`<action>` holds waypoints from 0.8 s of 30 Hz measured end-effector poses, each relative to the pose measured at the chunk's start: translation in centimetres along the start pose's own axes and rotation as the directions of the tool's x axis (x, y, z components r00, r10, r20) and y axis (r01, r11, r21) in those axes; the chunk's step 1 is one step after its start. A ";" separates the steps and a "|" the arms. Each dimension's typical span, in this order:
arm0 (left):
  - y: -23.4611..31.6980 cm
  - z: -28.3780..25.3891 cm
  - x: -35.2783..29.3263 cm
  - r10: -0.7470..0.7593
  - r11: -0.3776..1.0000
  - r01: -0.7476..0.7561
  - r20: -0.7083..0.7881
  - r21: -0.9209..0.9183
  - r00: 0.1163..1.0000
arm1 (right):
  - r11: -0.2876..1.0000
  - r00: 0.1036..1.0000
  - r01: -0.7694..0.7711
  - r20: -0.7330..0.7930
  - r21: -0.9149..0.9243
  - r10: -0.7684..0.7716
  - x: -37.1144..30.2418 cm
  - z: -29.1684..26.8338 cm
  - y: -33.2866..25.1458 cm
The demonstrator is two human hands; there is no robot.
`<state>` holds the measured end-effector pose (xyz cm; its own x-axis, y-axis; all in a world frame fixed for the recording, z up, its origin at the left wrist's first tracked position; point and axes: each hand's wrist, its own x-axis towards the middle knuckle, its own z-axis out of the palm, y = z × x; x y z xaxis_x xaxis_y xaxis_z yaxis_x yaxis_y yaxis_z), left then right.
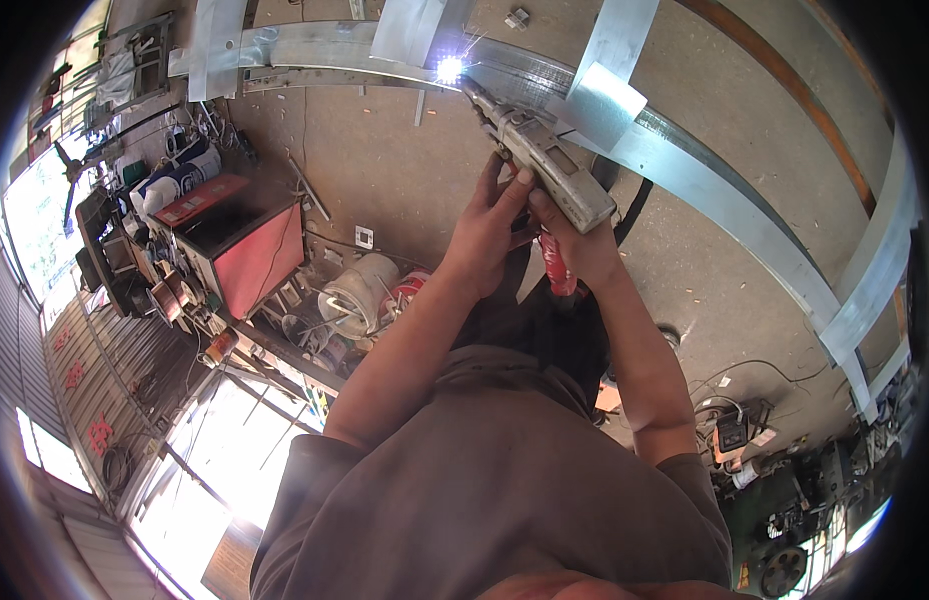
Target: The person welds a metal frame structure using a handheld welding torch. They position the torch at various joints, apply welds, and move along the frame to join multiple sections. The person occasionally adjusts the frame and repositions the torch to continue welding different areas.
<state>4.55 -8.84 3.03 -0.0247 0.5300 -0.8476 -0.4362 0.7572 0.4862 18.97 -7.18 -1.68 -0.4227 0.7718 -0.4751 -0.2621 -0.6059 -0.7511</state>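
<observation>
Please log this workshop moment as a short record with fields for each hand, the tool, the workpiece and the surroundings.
Left hand: left hand steadies the welding gun from below
Right hand: right hand grips the gun's rear
Tool tip: bright spark where it meets the metal
Workpiece: curved metal strip frame
Surroundings: red machine, white bucket, concrete floor

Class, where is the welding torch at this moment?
Head view, upper centre: the torch is held in both hands, left and right, its tip sparking on the metal strip.
</observation>
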 end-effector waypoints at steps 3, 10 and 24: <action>0.0 -0.1 0.1 -0.003 1.000 0.003 0.008 -0.003 1.000 | 0.999 1.000 -0.004 -0.005 -0.047 0.004 0.1 -0.1 0.0; -0.1 -0.1 0.1 0.005 1.000 -0.005 -0.002 -0.001 1.000 | 1.000 1.000 -0.004 0.018 0.005 0.004 0.1 -0.1 -0.1; -2.0 1.8 -3.8 0.096 0.995 -0.090 0.131 -0.051 0.987 | 0.933 0.997 -0.036 -0.081 -0.358 0.007 -6.1 -1.4 -2.2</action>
<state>7.10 -11.66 5.64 0.0515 0.6453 -0.7622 -0.4780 0.6860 0.5486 23.30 -10.27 2.20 -0.3530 0.7804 -0.5161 0.0810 -0.5241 -0.8478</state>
